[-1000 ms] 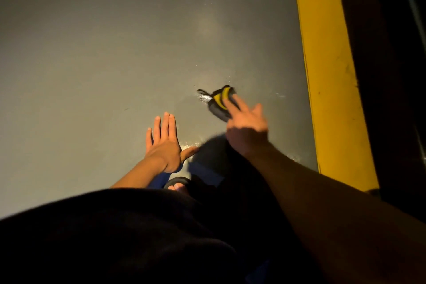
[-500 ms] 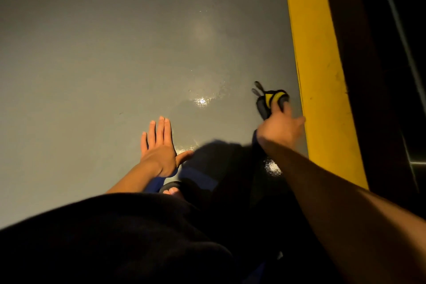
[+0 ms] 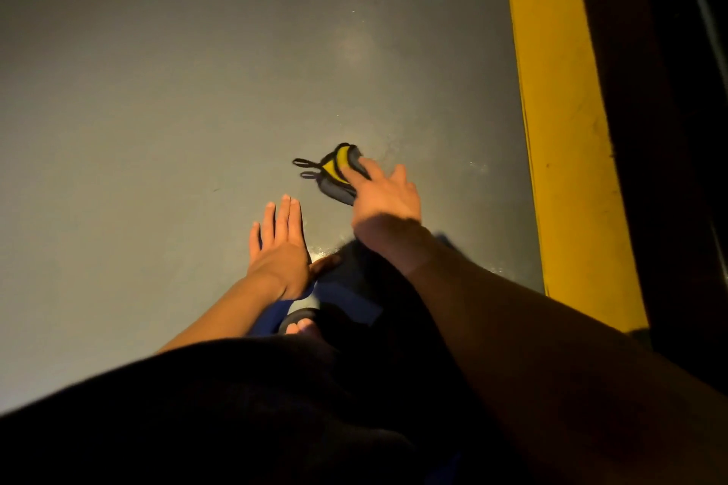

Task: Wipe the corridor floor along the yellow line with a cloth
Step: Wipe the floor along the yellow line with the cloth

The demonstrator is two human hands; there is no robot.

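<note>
- Cloth (image 3: 338,174) sits on the grey floor (image 3: 157,110), a small dark wad with a yellow band and two thin loops sticking out on its left side.
- Right hand (image 3: 384,195) presses down on cloth with fingers spread and mostly straight, not curled round it; near half of cloth hidden under the fingers.
- Left hand (image 3: 281,248) lies flat on floor, fingers straight and together, thumb out to the right, holding nothing.
- Cloth well apart from yellow line (image 3: 559,110), a wide bare grey strip between them; line runs along right side, dark edge beyond it.
- Big open floor to the left and ahead of both hands.
- Wet glints on floor by left thumb and near line.
- Toes in a dark sandal (image 3: 301,321) peek out below left wrist, mostly hidden.
- Bottom of view blocked by dark clothing and right forearm in shadow; cloth edges slightly blurred, material probably microfibre but hard to make out.
</note>
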